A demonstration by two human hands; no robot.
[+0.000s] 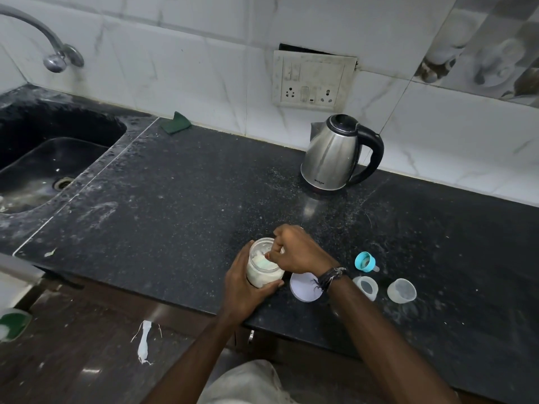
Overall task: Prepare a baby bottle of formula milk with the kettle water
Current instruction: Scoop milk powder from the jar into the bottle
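A clear jar of white formula powder (264,272) stands near the front edge of the black counter (180,182). My left hand (243,282) is wrapped around its side. My right hand (297,252) reaches into its mouth, fingers pinched on a small scoop that is mostly hidden. The jar's white lid (303,288) lies flat just right of it. Further right are the blue bottle collar with its teat (365,261), the clear baby bottle (366,288) and a clear cap (402,290). The steel kettle (335,156) with a black handle stands by the wall, lid closed.
A black sink (52,167) with a tap (55,58) fills the left. A green cloth (177,123) lies at the wall. A switch and socket plate (312,80) hangs above the kettle. White powder dusts the counter. The floor lies below the front edge.
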